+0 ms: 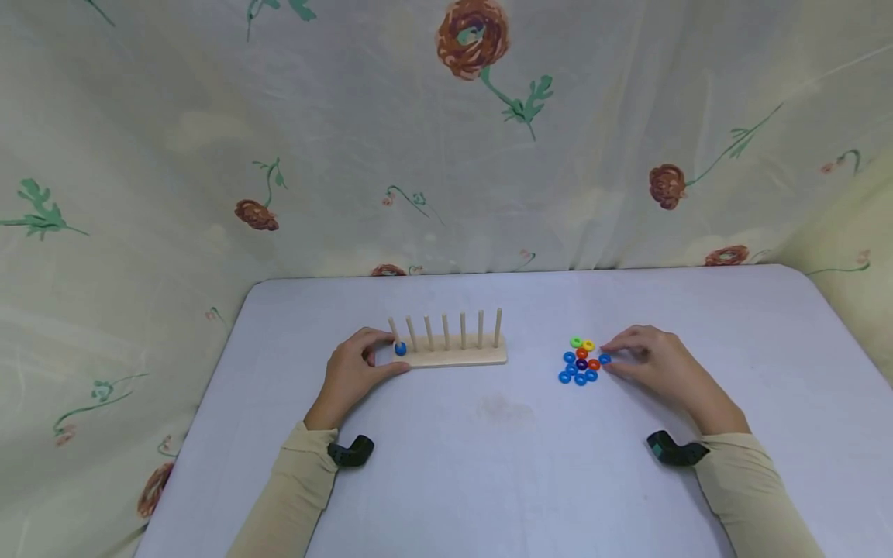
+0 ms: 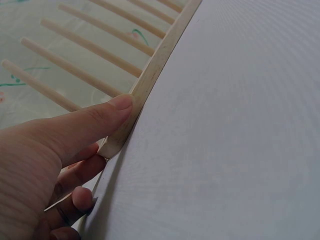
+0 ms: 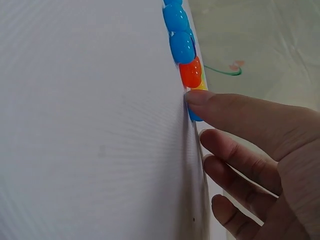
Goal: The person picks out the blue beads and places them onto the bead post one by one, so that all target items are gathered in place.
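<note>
My left hand (image 1: 352, 370) grips the left end of a wooden peg rack (image 1: 456, 356), thumb along its front edge and fingers behind. Several upright pegs stand in a row on the base. Low on the leftmost peg sits blue beading (image 1: 401, 349); whether it is one piece or two I cannot tell. On the right, my right hand (image 1: 649, 364) pinches a blue ring bead (image 1: 605, 359) between thumb and forefinger at the right edge of a bead cluster. The thumb covers most of that bead (image 3: 195, 115) in the right wrist view, where the other fingers curve loosely.
The cluster lies flat right of the rack: several blue beads (image 1: 564, 377), red-orange ones (image 1: 582, 353), a dark purple one (image 1: 582, 364), a green one (image 1: 575, 342) and a yellow one (image 1: 589, 346). A white-covered table (image 1: 530, 465) runs back to a flowered curtain (image 1: 349, 139).
</note>
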A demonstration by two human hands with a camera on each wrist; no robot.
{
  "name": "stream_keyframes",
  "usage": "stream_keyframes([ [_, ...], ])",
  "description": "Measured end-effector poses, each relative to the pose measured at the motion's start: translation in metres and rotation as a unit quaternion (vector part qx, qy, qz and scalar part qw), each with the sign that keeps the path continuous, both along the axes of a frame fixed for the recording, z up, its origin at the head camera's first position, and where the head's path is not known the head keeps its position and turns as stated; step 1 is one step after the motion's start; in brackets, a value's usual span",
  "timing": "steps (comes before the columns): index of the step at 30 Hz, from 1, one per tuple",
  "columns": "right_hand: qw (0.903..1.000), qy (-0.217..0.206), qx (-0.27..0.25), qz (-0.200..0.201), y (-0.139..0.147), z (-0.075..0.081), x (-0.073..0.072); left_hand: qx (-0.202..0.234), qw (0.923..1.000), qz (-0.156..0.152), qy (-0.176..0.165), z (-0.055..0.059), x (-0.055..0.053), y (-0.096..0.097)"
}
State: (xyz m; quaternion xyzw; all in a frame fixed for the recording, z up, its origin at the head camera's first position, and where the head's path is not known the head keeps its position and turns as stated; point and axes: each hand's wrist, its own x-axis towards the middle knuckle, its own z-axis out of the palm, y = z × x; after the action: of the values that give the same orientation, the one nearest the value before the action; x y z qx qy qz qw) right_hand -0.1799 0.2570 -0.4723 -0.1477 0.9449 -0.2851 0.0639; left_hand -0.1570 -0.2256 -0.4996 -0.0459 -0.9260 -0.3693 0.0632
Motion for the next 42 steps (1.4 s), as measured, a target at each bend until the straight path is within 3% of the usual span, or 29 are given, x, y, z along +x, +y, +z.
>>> stream_keyframes([
  [12,0.9986,0.052,0.001,0.000,0.001,-0.003,0.001,-0.004,1.0000,-0.001,0.002,0.000,0.000,0.000],
  [32,0.9978,0.064,0.002,-0.015,0.000,0.003,0.003,-0.003,1.0000,-0.001,-0.001,0.000,-0.001,0.000],
  [42,0.9950,0.100,0.004,-0.008,-0.002,0.012,0.003,-0.004,1.0000,0.003,0.001,0.001,0.000,0.001],
])
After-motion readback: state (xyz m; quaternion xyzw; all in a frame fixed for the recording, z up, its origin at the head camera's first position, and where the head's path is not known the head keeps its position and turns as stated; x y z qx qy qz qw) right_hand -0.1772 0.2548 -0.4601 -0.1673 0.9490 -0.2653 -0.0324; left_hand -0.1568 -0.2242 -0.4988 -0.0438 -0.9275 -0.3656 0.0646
